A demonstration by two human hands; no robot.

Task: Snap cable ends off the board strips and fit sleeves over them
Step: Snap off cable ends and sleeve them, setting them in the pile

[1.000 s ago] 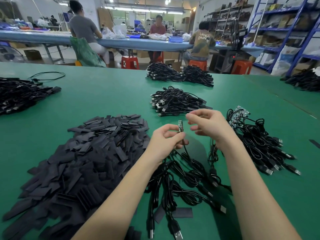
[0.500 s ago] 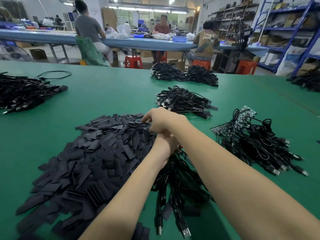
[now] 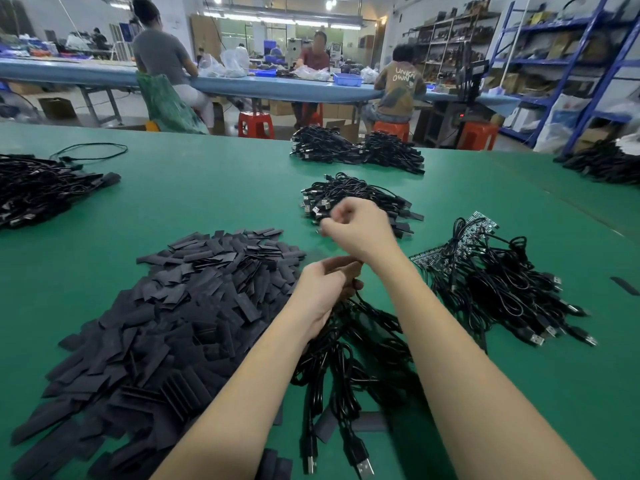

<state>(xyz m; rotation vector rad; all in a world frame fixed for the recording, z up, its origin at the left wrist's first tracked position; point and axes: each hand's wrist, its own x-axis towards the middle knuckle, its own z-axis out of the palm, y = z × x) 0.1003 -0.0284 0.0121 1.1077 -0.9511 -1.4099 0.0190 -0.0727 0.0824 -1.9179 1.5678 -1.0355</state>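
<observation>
A big heap of flat black sleeves [image 3: 180,323] lies on the green table [image 3: 207,195], left of my arms. My left hand [image 3: 325,289] grips the end of a black cable from the loose bunch of cables [image 3: 346,358] under my wrists. Just above it hovers my right hand [image 3: 356,226], fingers curled in a pinch on what looks like a small dark sleeve, blurred by motion. To the right, a green board strip [image 3: 446,254] lies on a pile of attached cables [image 3: 502,292] with USB plugs.
More bundles of black cables lie ahead [image 3: 356,199], farther back [image 3: 356,150], at the left edge [image 3: 38,188] and far right [image 3: 602,164]. A single sleeve [image 3: 625,285] lies at the right. People sit at a blue bench behind the table.
My right hand reached across into the sleeve heap, then lifted back to the right above my left hand. My left hand kept its hold on the cable end and sank slightly.
</observation>
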